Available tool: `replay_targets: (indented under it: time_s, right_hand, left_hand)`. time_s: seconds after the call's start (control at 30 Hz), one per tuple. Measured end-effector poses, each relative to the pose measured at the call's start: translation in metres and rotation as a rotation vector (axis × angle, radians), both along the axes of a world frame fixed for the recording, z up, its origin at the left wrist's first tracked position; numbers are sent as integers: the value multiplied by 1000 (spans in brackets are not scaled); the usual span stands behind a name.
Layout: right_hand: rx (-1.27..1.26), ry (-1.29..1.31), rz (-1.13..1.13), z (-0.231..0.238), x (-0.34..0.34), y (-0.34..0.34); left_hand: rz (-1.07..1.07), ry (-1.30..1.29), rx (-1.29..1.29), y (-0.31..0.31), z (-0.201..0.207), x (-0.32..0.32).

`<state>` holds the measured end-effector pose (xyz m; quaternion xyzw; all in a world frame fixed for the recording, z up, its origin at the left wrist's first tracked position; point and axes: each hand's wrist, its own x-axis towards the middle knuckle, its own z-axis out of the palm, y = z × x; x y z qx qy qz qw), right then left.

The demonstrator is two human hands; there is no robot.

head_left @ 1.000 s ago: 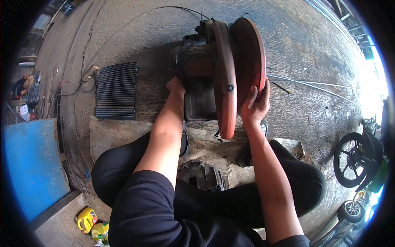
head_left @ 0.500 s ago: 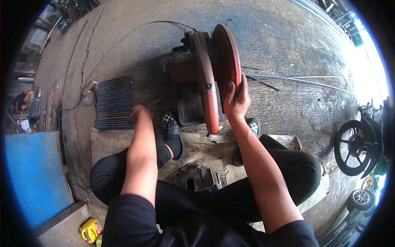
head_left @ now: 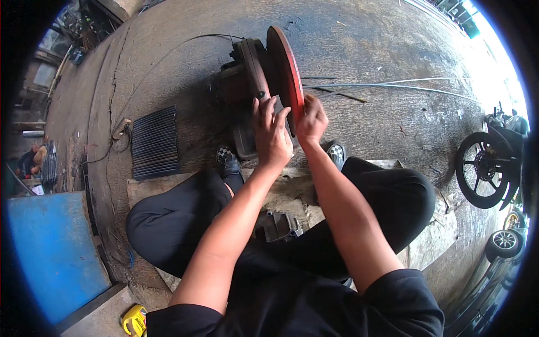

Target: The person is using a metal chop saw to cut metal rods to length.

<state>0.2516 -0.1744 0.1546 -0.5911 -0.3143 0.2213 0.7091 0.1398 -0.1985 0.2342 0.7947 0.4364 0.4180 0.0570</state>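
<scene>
A bench-style disc machine stands on the ground ahead of my feet, with a large round red disc upright on its right side. A long dull-red arm runs beside the disc toward me. My left hand lies over the near end of that arm, fingers stretched out and apart; it hides the end. My right hand is closed at the disc's near right rim with its fingers curled, partly blurred. The machine's dark base shows left of my left hand.
Dark metal rods lie in a row at the left. A ribbed metal part sits between my legs. Long thin rods reach rightward from behind the disc. A blue panel, a yellow container and a motorcycle stand around.
My left hand has moved from beside the row of rods, up and right, onto the machine's arm. My right hand has shifted slightly left and its fingers have curled at the disc's rim.
</scene>
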Motion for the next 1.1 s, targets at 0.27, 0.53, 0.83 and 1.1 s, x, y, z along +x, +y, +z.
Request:
replay_targets:
  time_s: [0.27, 0.53, 0.83, 1.1]
  right_hand:
    - [-814, -320, -46, -103, -90, -136]
    - [-637, -217, 79, -123, -84, -125]
    - [-808, 208, 80, -140, -88, -96]
    - [-764, -463, -57, -125, -93, -110]
  left_hand:
    - [-15, -4, 35, -1, -10, -1]
    - [-60, -9, 12, 1, -15, -2]
    - [-62, -10, 16, 1, -19, -4]
    - [-63, -7, -13, 0, -14, -4]
